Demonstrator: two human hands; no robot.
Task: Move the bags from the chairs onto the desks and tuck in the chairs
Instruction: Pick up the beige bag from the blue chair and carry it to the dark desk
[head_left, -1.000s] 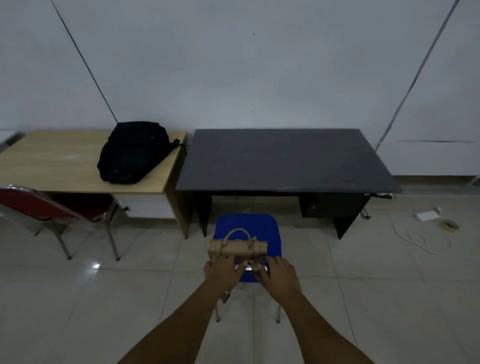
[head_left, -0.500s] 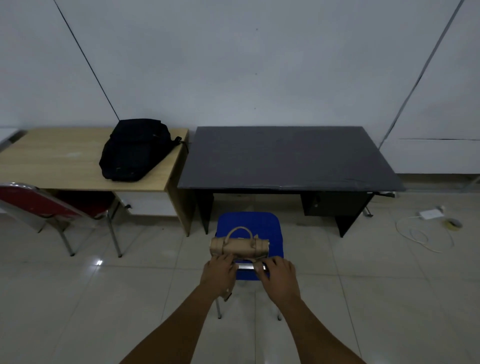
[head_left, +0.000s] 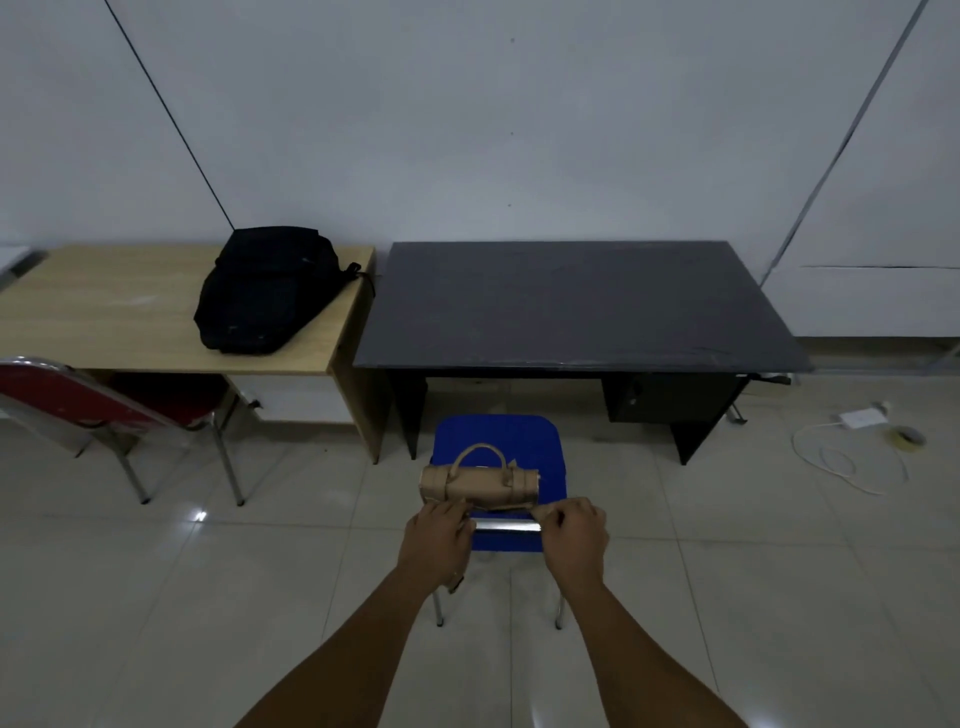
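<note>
Hands spread apart on blue chair (head_left: 498, 441) backrest (tan bag (head_left: 480, 483) aboard).

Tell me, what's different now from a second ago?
Very little. Both hands slid apart along the blue chair's shiny back rail: left hand a bit left, right hand a bit right, both gripping it. The tan bag still sits on the chair, the black backpack on the wooden desk; the black desk is unchanged.

You had a tan handbag (head_left: 479, 486) on a bright blue chair (head_left: 498, 441) at lower centre. At left, a black backpack (head_left: 265, 291) lay on a pale wood desk (head_left: 104, 312), above a red chair (head_left: 78, 400). The right desk (head_left: 571, 306) was black; the floor (head_left: 727, 571) beige tile.
</note>
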